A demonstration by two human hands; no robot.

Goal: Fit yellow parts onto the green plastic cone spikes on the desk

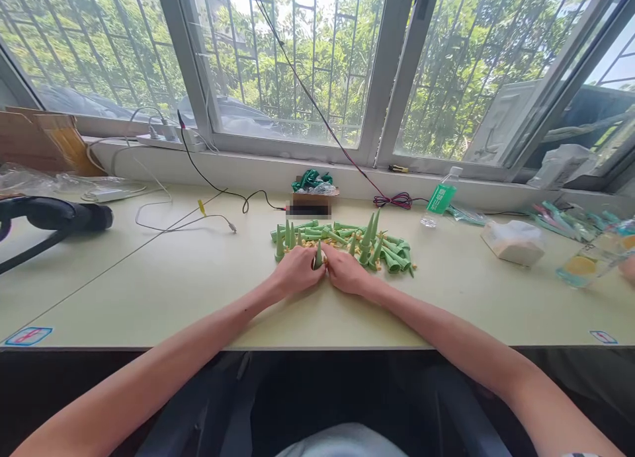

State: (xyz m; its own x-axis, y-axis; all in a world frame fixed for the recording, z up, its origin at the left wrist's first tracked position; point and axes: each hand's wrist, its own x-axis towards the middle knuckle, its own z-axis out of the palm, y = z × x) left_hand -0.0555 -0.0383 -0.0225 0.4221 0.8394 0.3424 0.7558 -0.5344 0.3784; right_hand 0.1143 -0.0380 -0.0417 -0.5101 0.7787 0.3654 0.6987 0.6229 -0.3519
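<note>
My left hand (296, 270) and my right hand (346, 272) rest together on the pale table (173, 278), fingers curled. Between them stands one small green cone (318, 256), pinched by both hands near its base, where a small yellow piece shows. Just behind my hands lies a heap of green cones (347, 242); some stand upright, others lie on their sides, with small yellow bits scattered among them.
A small box with green material (313, 191) sits behind the heap. A plastic bottle (439, 204) lies to the right, then a wrapped white block (513, 242) and a glass (585, 266). Cables (198, 206) and a black object (54, 215) lie on the left.
</note>
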